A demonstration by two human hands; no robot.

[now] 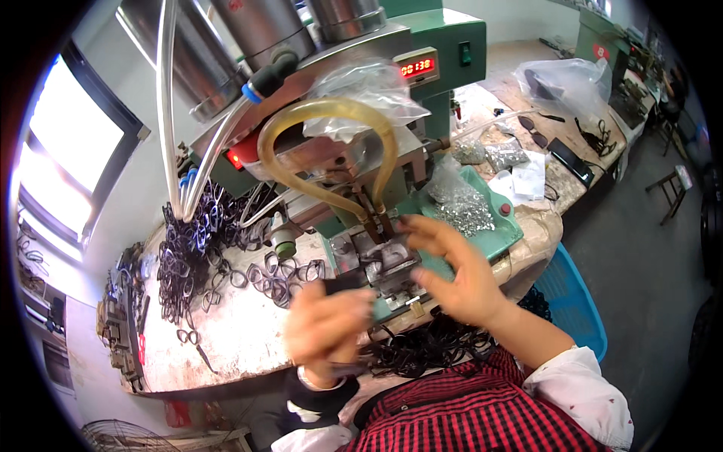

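My left hand point(325, 325) is smeared by motion just in front of a metal fixture point(388, 260). A dark strip point(345, 283) shows behind its fingers; I cannot make out whether the hand holds it. To the right of the fixture, my right hand point(461, 275) has thumb and fingers spread, the fingertips close to the metal jaws. Nothing shows between them. Above the fixture, a looped yellow hose point(327, 108) runs down to two copper-coloured electrodes point(379, 224) of a green bench machine point(448, 56).
Dark spectacle frames point(181, 264) are heaped at the left, with several loose ones point(282, 279) nearer. More black frames point(429, 343) lie by my apron. A green tray point(504, 233) holds small metal parts point(463, 207). A blue basket point(576, 301) stands at the right.
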